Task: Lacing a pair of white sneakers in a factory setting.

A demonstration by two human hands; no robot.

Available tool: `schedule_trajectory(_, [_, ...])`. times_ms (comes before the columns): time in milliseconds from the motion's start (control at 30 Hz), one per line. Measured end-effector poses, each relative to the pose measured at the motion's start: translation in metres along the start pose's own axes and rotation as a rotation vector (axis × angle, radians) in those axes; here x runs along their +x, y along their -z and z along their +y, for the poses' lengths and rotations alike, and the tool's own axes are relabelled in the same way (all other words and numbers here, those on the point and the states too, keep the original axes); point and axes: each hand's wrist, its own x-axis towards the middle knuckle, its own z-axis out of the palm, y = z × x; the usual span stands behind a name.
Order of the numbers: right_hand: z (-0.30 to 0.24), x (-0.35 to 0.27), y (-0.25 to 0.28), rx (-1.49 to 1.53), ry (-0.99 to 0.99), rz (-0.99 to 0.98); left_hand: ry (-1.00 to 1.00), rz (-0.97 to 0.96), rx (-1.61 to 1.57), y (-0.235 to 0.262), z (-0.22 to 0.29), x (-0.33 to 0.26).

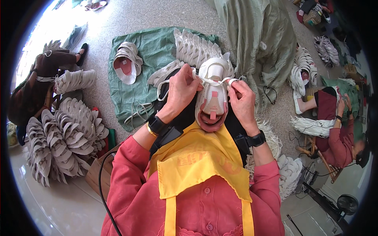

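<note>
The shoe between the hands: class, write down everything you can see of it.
The shoe is white with pink patches and a pink-edged opening; part looks like mesh fabric. Its toe points away from the person, its opening toward the yellow apron. A white lace crosses it, running to the left hand and right hand.

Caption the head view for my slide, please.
Left hand and right hand hold white lace across a pale shoe; stacked uppers lie on green sheeting.

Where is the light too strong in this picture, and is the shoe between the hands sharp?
Head view: glare bleaches the floor at the upper left; the corners are black beyond the fisheye rim; near the centre, the white shoe, left hand and right hand look fairly sharp.
</note>
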Motion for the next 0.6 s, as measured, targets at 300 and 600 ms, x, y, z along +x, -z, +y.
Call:
schedule_trajectory(300, [0.0001,-0.0002,0.0001,0.006,0.005,-0.002,-0.005,0.028,-0.009,-0.0046,-0.0002,0.0013])
schedule_trajectory(600, [-0.0047,0.0008,-0.0009,0.026,0.03,0.027,0.041,0.034,-0.156,-0.0042,0.0045,0.0002])
